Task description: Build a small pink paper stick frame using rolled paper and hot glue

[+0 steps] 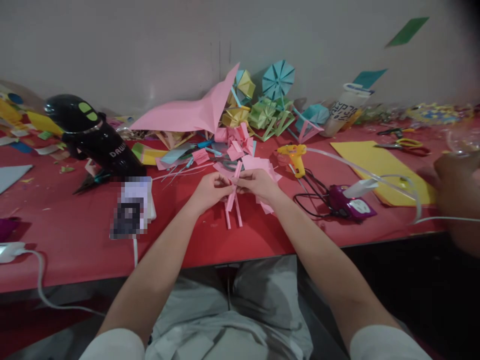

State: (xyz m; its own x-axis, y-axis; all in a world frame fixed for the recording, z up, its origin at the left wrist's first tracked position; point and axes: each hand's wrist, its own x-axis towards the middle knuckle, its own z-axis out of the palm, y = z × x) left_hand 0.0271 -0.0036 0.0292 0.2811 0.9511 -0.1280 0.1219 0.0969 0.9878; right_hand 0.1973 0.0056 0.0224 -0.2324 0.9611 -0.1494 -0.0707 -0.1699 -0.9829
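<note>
Paper strips (233, 200), pink and folded, hang just above the red table (75, 235) near its front edge, pinched at the top by both hands. The left hand (209, 191) closes its fingertips on them from one side and the right hand (259, 183) from the other. Pink pieces (240, 142) lie just behind. A glue gun (295, 157) lies to the right, a black dryer (93, 140) to the left, and paper flowers (270, 100) by the wall. Another person's hand (455, 175) shows at the right edge.
</note>
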